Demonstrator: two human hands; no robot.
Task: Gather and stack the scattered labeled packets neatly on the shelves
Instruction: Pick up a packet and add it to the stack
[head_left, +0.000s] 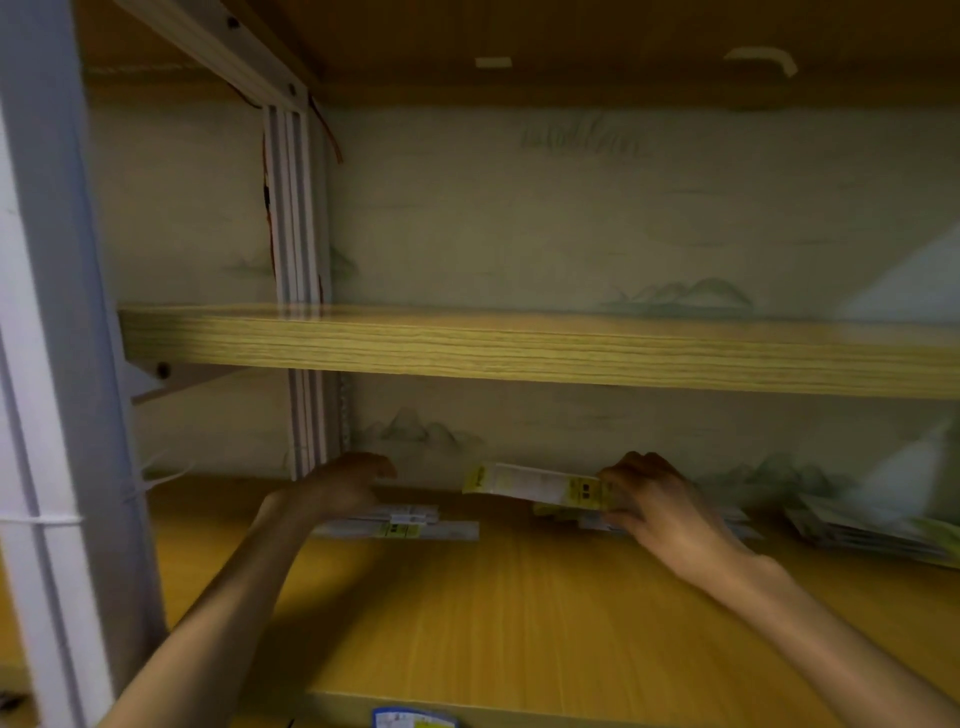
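**Packets Half Gathered on the Lower Shelf**

Both hands reach deep into the lower shelf (519, 613), low in the frame, and they are well apart from each other. The right hand (660, 509), at lower right of centre, has its fingers curled around one end of a long white-and-yellow packet (535, 484), which it holds lifted off the board with its far end pointing toward the middle of the frame. Under and just beside that hand lie a few more flat packets (587, 521), loosely overlapped. The left hand (345, 483), at lower left of centre, hovers with bent fingers over a small pile (402, 522) of similar packets lying flat on the wood; whether it touches or grips them cannot be told, since the hand hides its own fingertips.

At the far right edge a slumped heap (862, 530) of packets fans out untidily, blurred by motion. The middle shelf (519, 348) across the centre of the frame shows no packets on the part that can be seen. At the bottom edge a blue-and-white label (414, 719) peeks into view below the shelf front.

By this showing the work looks early to midway: two small groups are forming, but neither is squared up, one packet is in the air, and the right-hand heap appears untouched. Merging the groups and straightening the edges remains.
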